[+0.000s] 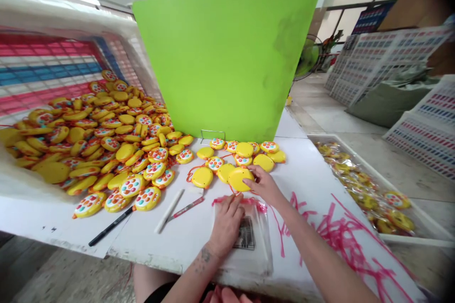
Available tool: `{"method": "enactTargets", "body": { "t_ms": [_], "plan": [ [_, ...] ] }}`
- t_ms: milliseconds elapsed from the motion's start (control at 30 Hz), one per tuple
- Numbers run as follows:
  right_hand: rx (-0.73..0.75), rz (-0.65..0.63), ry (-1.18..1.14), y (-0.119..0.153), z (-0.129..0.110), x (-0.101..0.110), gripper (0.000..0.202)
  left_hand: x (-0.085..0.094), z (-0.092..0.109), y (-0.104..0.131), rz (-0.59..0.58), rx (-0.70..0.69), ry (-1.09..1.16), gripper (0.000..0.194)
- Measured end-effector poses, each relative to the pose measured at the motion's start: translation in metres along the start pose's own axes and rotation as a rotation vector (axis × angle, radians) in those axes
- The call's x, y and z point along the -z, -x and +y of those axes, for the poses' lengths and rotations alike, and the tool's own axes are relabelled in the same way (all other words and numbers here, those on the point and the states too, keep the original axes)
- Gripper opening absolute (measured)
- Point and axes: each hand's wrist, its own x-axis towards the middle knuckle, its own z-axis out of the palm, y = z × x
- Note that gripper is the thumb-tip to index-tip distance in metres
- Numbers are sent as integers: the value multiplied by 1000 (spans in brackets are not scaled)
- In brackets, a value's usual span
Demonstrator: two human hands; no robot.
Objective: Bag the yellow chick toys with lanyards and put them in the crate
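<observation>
My left hand (227, 222) lies on a stack of clear plastic bags (254, 258) with pink edging at the top, its fingers pointing forward near the bags' upper edge. Just beyond, my right hand (265, 184) grips the right side of a yellow toy (241, 179), its plain back facing up. Around this toy lie several similar ones, such as a yellow toy (202, 177) with an orange cord. Some show white faces with coloured dots, like the one (215, 164) behind.
A large heap of yellow toys (124, 152) fills the left. A green board (227, 61) stands behind. Nearby lie a black marker (110, 227), a white stick (169, 210) and a red cutter (186, 209). Pink strips (341, 236) and a tray of bagged toys (401, 236) are right.
</observation>
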Motion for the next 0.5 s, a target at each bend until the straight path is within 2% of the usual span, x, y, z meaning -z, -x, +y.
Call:
{"method": "enactTargets", "body": {
  "t_ms": [167, 267, 400, 433, 500],
  "plan": [
    [45, -107, 108, 4, -20, 0, 43, -6, -3, -1, -45, 21, 78, 19],
    [34, -69, 127, 8, -22, 10, 42, -5, -3, -2, -46, 50, 121, 14],
    [-9, -2, 376, 13, -15, 30, 38, -6, -4, 0, -30, 153, 163, 12],
    [-33, -20, 382, 14, -14, 35, 38, -7, -5, 1, -10, 199, 194, 13],
    [-92, -92, 246, 18, -14, 43, 40, -7, -6, 2, 39, 281, 268, 30]
  ]
}}
